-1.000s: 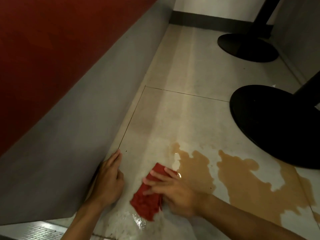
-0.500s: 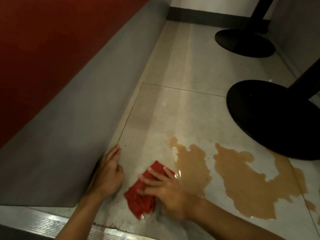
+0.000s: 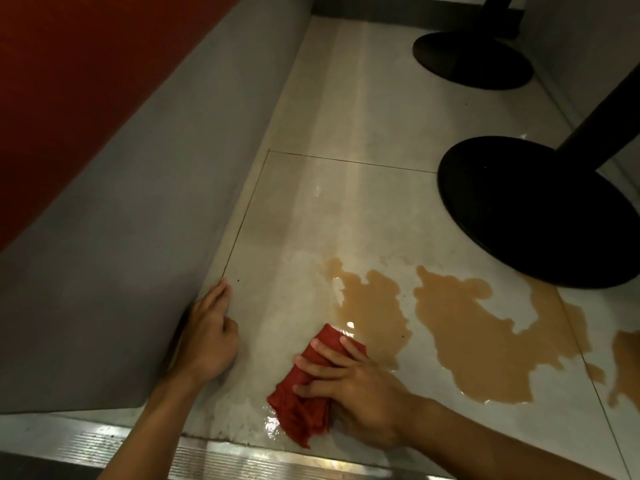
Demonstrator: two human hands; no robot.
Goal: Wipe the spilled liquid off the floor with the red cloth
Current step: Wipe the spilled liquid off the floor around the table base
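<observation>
**Red cloth at the edge of the spill**

Head view. We note a pale tiled floor (image 3: 346, 202) running between a grey panel (image 3: 121, 237) on the left and two black round table bases, one near (image 3: 526, 216) and one farther back (image 3: 471, 60).

The spilled liquid (image 3: 467, 334) is brown and lies in several patches across the near tiles. The rightmost part reaches the rim of the near table base.

The red cloth (image 3: 301, 410) is bunched on the floor under the right hand (image 3: 349, 382). Its far corner touches the near edge of the leftmost patch, and its near end lies just short of a ridged metal strip (image 3: 242, 459). The floor around the cloth shines wet.

The right hand lies over the cloth with its fingers spread and fairly straight, pressing it down rather than wrapped around it.

The left hand (image 3: 207, 337) rests flat on the floor, fingers straight and together, just beside the foot of the grey panel and apart from the cloth. It holds nothing.
</observation>
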